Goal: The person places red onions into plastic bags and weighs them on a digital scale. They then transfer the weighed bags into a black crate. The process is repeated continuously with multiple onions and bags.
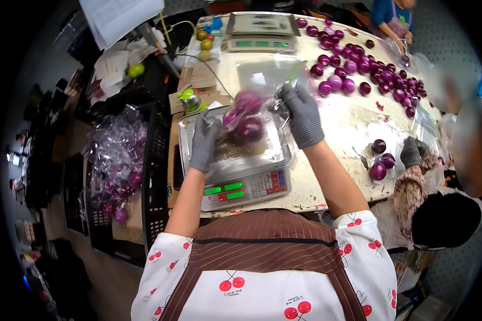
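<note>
A clear plastic bag of red onions (248,127) is held over the steel pan of a digital scale (246,187), and the onions at its top are blurred. I cannot tell whether the bag rests on the pan. My left hand (205,140), in a grey glove, is closed on the bag's left edge. My right hand (301,115), gloved alike, grips the gathered plastic at the bag's upper right. The scale's green displays are lit. Just beyond my left hand stands a small device with a green top (190,100).
Loose red onions (359,64) spread over the table's far right. A co-worker's gloved hand (411,152) is beside three onions (380,160) at the right; another person (393,24) works at the far corner. A black crate (154,182) with bagged onions stands left. Another scale (262,43) sits behind.
</note>
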Demonstrator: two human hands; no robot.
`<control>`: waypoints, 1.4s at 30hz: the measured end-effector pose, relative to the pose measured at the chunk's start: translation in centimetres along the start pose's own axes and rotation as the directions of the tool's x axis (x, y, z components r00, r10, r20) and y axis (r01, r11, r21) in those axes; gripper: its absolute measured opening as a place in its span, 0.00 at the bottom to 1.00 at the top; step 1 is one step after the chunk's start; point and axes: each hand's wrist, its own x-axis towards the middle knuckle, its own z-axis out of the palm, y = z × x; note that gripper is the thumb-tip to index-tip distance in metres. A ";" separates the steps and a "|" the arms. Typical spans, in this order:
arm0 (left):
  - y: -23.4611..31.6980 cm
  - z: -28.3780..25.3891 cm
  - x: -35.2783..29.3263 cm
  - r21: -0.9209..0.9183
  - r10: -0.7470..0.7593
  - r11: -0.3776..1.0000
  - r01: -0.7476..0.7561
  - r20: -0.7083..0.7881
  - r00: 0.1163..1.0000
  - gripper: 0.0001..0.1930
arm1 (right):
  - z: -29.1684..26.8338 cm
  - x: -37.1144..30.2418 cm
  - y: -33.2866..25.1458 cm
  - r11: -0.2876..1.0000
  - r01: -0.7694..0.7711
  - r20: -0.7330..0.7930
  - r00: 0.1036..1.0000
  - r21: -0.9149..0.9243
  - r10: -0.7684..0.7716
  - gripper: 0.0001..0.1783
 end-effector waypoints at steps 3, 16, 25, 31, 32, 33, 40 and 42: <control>-1.7 -3.6 -0.5 0.168 0.011 0.986 0.003 -0.084 0.996 0.26 | -1.6 -0.5 3.5 0.973 -0.045 0.079 0.995 -0.225 0.064 0.14; 3.6 -16.8 -7.1 0.032 -0.080 0.992 0.121 -0.577 0.813 0.18 | -19.3 -5.8 -3.2 0.989 0.150 -0.516 0.846 -0.015 -0.136 0.13; 4.5 -6.0 -4.1 0.664 0.332 0.702 -0.258 0.016 0.943 0.19 | -7.9 -7.0 -0.4 0.525 0.239 0.223 0.970 -0.817 -0.094 0.26; 1.8 -2.9 -0.2 0.793 0.287 0.221 -0.567 0.503 0.815 0.17 | -2.8 -4.5 4.3 0.381 0.110 0.199 0.959 -0.918 0.202 0.20; 1.4 -3.3 0.1 0.775 0.313 0.261 -0.576 0.496 0.810 0.15 | -2.2 -4.7 5.0 0.472 0.300 0.371 0.926 -0.829 0.063 0.12; 1.1 -4.2 -0.1 0.764 0.331 0.298 -0.572 0.479 0.813 0.13 | -0.9 -5.4 4.4 0.346 0.560 0.574 0.815 -0.752 -0.071 0.10; 0.1 -8.9 -6.4 0.764 0.342 0.260 -0.590 0.499 0.796 0.09 | -3.2 -10.3 6.3 0.408 0.655 0.772 0.528 -0.636 0.353 0.04; 0.4 -9.0 -7.4 0.775 0.324 0.268 -0.572 0.486 0.811 0.10 | -1.9 -9.9 4.8 0.665 0.417 0.737 0.600 -0.619 0.310 0.06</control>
